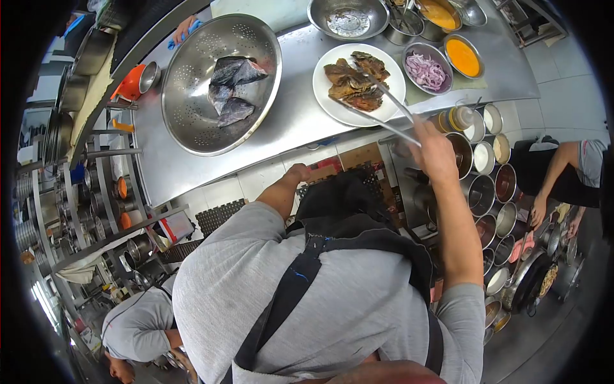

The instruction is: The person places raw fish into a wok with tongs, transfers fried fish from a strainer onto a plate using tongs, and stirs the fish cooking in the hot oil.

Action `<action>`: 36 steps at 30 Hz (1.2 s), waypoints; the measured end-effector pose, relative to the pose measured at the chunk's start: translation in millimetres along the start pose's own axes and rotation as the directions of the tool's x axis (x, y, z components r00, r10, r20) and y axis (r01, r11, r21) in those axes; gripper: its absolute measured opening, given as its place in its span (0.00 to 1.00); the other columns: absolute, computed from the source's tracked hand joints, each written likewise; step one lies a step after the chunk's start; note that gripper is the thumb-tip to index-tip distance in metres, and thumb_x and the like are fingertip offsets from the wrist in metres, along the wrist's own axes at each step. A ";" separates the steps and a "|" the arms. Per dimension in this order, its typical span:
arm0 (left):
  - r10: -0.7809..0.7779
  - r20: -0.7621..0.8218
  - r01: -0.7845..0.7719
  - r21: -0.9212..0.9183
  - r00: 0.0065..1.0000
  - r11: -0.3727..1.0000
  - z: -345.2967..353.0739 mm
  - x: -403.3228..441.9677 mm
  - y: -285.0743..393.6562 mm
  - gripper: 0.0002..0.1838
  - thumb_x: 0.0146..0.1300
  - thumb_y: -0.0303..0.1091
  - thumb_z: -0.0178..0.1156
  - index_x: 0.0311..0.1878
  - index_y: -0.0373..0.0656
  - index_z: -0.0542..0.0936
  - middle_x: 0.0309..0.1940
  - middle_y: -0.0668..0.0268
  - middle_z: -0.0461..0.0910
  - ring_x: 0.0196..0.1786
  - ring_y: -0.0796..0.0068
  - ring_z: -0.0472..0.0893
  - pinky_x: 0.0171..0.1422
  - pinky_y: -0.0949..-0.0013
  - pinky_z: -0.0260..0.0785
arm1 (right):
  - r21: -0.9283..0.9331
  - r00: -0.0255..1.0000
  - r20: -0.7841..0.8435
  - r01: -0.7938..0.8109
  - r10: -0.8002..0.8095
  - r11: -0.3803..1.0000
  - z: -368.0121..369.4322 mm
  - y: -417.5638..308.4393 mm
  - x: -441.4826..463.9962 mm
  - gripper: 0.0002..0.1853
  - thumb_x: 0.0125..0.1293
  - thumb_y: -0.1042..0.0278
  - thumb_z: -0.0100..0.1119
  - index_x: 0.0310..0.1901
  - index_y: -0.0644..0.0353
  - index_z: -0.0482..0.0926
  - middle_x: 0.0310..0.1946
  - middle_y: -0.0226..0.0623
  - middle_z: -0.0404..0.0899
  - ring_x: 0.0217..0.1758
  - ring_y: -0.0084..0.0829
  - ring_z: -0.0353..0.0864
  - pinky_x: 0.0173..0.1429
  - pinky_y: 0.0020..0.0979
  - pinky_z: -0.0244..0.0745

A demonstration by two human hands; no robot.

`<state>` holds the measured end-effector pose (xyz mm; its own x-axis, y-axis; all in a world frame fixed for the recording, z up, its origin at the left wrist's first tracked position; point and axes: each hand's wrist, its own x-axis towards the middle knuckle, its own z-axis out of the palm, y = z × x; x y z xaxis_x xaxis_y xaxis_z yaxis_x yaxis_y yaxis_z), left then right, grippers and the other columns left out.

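Note:
My right hand (436, 152) is closed around metal tongs (398, 128), whose tips reach over the browned, cooked-looking pieces (355, 80) on a white plate (325, 100). Whether the tips grip a piece I cannot tell. Low in front of my body, short of the counter edge, is my left hand (298, 173); it looks small and its fingers are not clear. Left of the plate stands a large perforated metal colander (185, 102) with dark-skinned fish pieces (233, 72) inside.
Right of the plate are bowls of sliced onion (426, 70) and orange sauce (463, 56). An empty-looking metal bowl (348, 18) sits behind. Several pots (481, 192) stand at right, near a co-worker's arm (556, 169). Another person (141, 323) is lower left; a hand with a blue cloth (185, 31) is behind the colander.

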<state>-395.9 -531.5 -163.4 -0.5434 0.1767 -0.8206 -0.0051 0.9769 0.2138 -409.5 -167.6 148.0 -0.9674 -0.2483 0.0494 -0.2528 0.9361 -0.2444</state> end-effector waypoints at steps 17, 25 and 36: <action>0.171 0.303 -0.292 0.420 0.938 0.859 -20.4 79.7 136.2 0.13 0.44 0.30 0.57 0.31 0.34 0.84 0.32 0.51 0.84 0.40 0.59 0.84 0.42 0.60 0.76 | 0.734 0.117 -0.005 -0.674 0.993 0.083 70.7 -106.4 -314.3 0.34 0.46 0.65 0.75 0.55 0.69 0.73 0.28 0.34 0.74 0.29 0.24 0.73 0.37 0.26 0.72; 0.461 0.573 -0.734 0.569 0.677 0.371 -5.7 128.5 230.2 0.12 0.50 0.38 0.60 0.37 0.47 0.84 0.36 0.56 0.83 0.43 0.55 0.82 0.48 0.59 0.76 | 0.835 -0.222 -0.100 -0.549 0.970 -0.039 82.7 -152.5 -344.5 0.37 0.44 0.55 0.76 0.56 0.65 0.74 0.28 0.36 0.75 0.28 0.31 0.74 0.36 0.31 0.73; 0.209 0.838 -0.715 0.540 0.503 -0.444 64.8 137.1 331.5 0.15 0.56 0.38 0.59 0.46 0.43 0.82 0.41 0.56 0.83 0.38 0.57 0.84 0.38 0.61 0.79 | 0.862 -0.905 -0.003 -0.218 0.426 -0.457 124.8 -288.6 -407.1 0.36 0.46 0.50 0.74 0.55 0.64 0.75 0.28 0.41 0.79 0.31 0.34 0.80 0.39 0.35 0.75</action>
<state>-417.8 -175.6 -239.4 0.4291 0.3938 -0.8129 0.8442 -0.4949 0.2059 59.1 -367.8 77.5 0.7673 0.6244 -0.1461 0.3393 -0.5886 -0.7337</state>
